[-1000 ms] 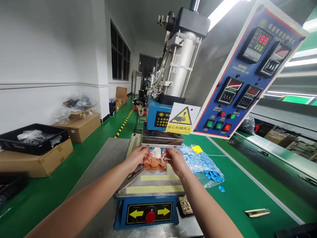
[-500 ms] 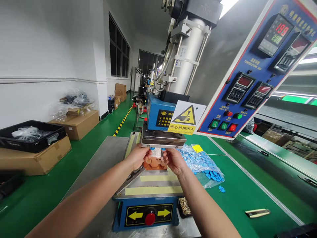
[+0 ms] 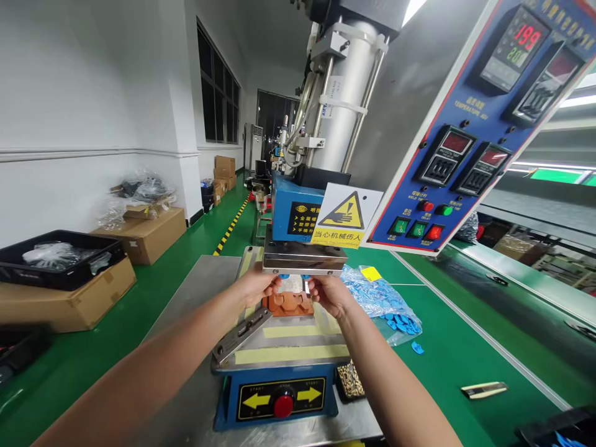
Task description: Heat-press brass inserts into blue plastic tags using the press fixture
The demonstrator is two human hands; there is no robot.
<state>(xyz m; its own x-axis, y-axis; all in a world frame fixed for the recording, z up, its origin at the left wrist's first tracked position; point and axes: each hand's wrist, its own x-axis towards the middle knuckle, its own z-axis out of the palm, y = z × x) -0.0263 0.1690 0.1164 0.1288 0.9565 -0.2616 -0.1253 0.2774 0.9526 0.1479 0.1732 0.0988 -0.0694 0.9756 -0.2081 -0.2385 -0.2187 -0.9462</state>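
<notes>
here: left hand (image 3: 257, 284), right hand (image 3: 331, 294), apart, at ten and two o'clock of block (image 3: 289, 305); blue pieces (image 3: 283, 276) at twelve, grip untellable. risk: plate (image 3: 305, 259) overhead, descending early, could crush either.

Black tray (image 3: 79, 273) atop cardboard box (image 3: 51, 310)

Two small blue pieces (image 3: 284, 276), partly hidden, show beyond a notched orange-brown fixture (image 3: 288, 305)
</notes>
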